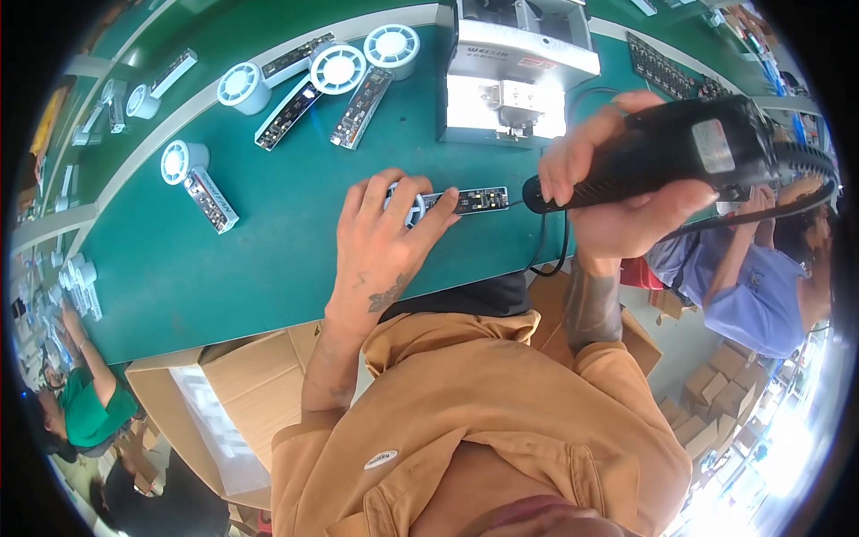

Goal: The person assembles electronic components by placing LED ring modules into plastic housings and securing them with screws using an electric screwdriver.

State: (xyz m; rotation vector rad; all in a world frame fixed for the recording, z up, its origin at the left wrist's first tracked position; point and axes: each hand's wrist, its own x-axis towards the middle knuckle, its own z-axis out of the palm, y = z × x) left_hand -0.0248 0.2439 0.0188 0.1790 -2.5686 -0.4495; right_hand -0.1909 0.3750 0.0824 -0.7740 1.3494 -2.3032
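Flat on the green mat, my left hand [380, 233] grips a handheld fan [483, 200] with its fingers around the round light-blue head. The fan's open handle, which shows a circuit board, points right. In my right hand [617, 224] is a black electric screwdriver [658, 148], held sideways with the fingers wrapped round its body. Its thin bit reaches the end of the fan's handle; whether a screw sits there is too small to tell. A cable [761, 215] runs from the screwdriver's rear.
Beyond my hands stands a silver metal machine [528, 58]. Several similar fans lie on the mat [286, 233], one of them [210, 199] to the left. A dark circuit-board panel [662, 67] lies at the back right. An open cardboard box [259, 371] is below the edge; other people work at both sides.
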